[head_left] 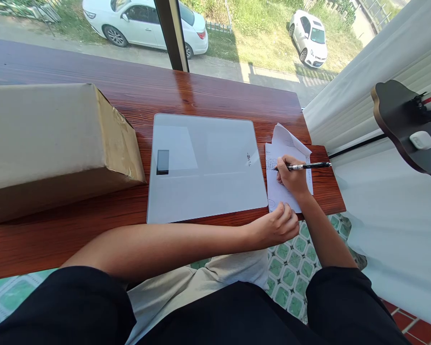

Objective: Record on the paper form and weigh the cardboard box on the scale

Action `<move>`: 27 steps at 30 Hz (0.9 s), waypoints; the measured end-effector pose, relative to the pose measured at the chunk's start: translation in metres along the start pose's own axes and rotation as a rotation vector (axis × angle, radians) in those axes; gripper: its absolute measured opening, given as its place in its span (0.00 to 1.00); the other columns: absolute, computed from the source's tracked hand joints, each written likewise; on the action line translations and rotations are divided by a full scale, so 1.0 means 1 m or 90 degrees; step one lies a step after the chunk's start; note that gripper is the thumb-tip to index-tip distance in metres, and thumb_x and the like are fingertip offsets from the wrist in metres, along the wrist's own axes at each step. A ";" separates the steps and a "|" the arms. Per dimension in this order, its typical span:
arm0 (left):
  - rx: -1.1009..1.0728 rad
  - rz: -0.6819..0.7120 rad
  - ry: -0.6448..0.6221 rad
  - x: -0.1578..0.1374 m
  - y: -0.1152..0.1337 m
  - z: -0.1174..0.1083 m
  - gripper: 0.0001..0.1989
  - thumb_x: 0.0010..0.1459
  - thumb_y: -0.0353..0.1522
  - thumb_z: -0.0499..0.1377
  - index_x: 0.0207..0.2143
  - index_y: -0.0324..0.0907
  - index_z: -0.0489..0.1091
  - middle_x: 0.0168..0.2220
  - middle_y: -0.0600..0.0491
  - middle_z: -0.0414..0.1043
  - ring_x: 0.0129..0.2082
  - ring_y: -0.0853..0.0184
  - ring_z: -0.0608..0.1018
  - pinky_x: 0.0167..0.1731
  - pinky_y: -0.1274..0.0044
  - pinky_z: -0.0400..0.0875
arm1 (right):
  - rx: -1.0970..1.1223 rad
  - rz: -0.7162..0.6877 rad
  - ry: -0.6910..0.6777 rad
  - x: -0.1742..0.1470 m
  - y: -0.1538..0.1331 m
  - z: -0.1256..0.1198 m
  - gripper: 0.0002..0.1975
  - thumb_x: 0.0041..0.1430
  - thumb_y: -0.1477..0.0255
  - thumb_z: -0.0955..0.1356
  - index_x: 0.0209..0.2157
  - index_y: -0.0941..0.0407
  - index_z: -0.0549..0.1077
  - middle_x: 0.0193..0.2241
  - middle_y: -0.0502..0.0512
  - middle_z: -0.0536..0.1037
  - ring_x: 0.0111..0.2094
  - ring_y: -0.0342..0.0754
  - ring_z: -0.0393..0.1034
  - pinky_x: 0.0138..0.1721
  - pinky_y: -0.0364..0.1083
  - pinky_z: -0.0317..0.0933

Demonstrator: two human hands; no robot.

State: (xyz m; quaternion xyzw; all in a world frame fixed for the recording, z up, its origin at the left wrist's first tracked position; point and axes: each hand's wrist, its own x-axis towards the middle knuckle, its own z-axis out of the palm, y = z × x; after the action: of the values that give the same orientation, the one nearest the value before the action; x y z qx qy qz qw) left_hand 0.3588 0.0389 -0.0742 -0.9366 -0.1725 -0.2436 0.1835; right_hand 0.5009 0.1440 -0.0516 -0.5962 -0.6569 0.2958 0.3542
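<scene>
A black pen (311, 166) is in my right hand (292, 176), its tip on the writing at the left of a white notepad (280, 194). The fingers are closed round the pen's lower part, and its back end points right. A lifted page (289, 139) curls over at the pad's far end. My left hand (278, 223) lies at the pad's near edge, fingers curled in and touching the paper there; its fingertips are partly hidden. Left of the pad, a flat white glass-topped scale (208, 177) with a small dark display rests on the desk.
A big cardboard box (50, 134) takes up the left of the reddish wooden desk (219, 93). To the right hangs a white curtain (373, 215), with a dark shelf (398, 124) in front holding a white case (422, 140). Two white cars stand outside the window.
</scene>
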 end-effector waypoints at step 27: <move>0.010 -0.010 0.023 -0.001 0.000 0.002 0.15 0.66 0.30 0.51 0.51 0.40 0.72 0.48 0.46 0.77 0.47 0.57 0.80 0.49 0.64 0.72 | 0.018 0.008 0.005 0.000 0.005 0.001 0.18 0.65 0.63 0.64 0.22 0.55 0.66 0.13 0.46 0.67 0.13 0.40 0.60 0.19 0.42 0.58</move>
State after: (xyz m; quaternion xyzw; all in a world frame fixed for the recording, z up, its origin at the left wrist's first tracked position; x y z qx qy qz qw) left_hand 0.3591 0.0390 -0.0759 -0.9291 -0.1787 -0.2605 0.1923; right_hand 0.5032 0.1450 -0.0558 -0.5965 -0.6476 0.3048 0.3631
